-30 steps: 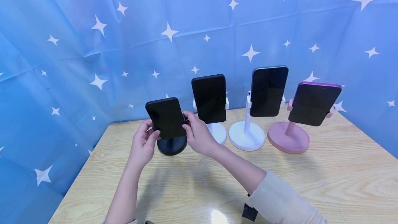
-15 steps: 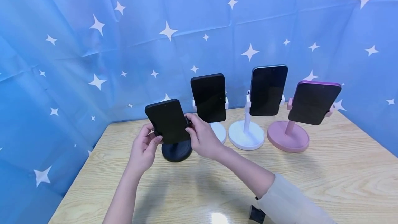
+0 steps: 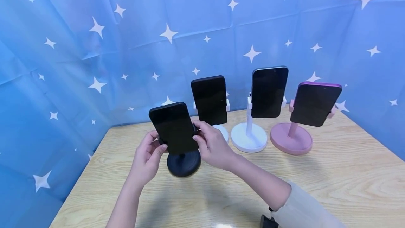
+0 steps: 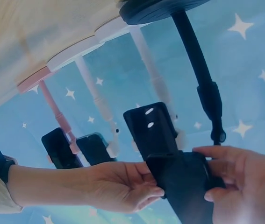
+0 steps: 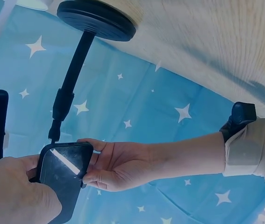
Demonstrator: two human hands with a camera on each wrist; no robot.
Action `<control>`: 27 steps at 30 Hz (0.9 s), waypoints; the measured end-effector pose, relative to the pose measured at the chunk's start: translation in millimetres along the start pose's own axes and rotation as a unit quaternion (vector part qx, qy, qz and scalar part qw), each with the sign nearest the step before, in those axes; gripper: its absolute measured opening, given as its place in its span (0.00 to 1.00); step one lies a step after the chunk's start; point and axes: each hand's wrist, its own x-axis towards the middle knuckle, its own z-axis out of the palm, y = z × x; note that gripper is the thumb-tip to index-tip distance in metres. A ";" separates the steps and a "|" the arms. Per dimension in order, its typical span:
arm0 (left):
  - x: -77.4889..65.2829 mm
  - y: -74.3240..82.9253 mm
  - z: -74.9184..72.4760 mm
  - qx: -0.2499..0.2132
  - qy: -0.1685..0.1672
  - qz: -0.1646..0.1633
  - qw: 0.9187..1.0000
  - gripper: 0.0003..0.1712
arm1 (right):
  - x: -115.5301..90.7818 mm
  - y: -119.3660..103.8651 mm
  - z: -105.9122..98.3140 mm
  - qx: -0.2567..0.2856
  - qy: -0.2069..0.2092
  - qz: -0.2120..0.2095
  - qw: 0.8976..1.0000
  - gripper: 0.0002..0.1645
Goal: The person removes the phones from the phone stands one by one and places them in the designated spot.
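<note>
A black phone [image 3: 174, 127] with a dark screen sits upright and slightly tilted in the clamp of a black phone stand [image 3: 184, 164]. My left hand [image 3: 148, 157] pinches the clamp at the phone's left edge, thumb in front and fingers behind. At the other edge, my right hand [image 3: 213, 145] grips the black clamp arm between thumb and fingers. The right wrist view shows the stand's round base [image 5: 97, 21] and its slim pole [image 5: 71, 77] rising to the back of the phone [image 5: 62, 179]. Parts of the clamp are hidden behind fingers and phone.
To the right stand a white stand with a black phone [image 3: 209, 99], another white stand [image 3: 249, 138] bearing a phone [image 3: 269, 92], and a pink stand [image 3: 291, 138] bearing a purple-edged phone [image 3: 314, 103]. A blue star-patterned curtain [image 3: 142, 59] hangs behind the wooden table [image 3: 348, 175].
The black stand with its phone has come nearer to me and slightly right, both hands keeping hold of the clamp. The other stands keep their places; the head view shifts slightly.
</note>
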 end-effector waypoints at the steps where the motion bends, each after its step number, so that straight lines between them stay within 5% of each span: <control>1: -0.6 0.6 0.9 -0.003 -0.002 0.005 1.000 0.13 | -1.4 -0.7 -1.4 0.001 0.001 0.000 1.000 0.17; 14: -1.3 14.9 16.8 -0.062 -0.034 0.069 0.995 0.14 | -17.9 -12.4 -22.4 -0.008 0.027 -0.009 1.000 0.18; 21: 1.6 21.1 30.4 -0.078 -0.064 0.118 0.988 0.15 | -31.3 -15.4 -38.4 -0.011 0.047 -0.046 0.998 0.21; 27: 4.2 25.1 41.2 -0.081 -0.092 0.128 0.984 0.15 | -42.4 -18.2 -51.8 -0.008 0.062 -0.071 0.995 0.18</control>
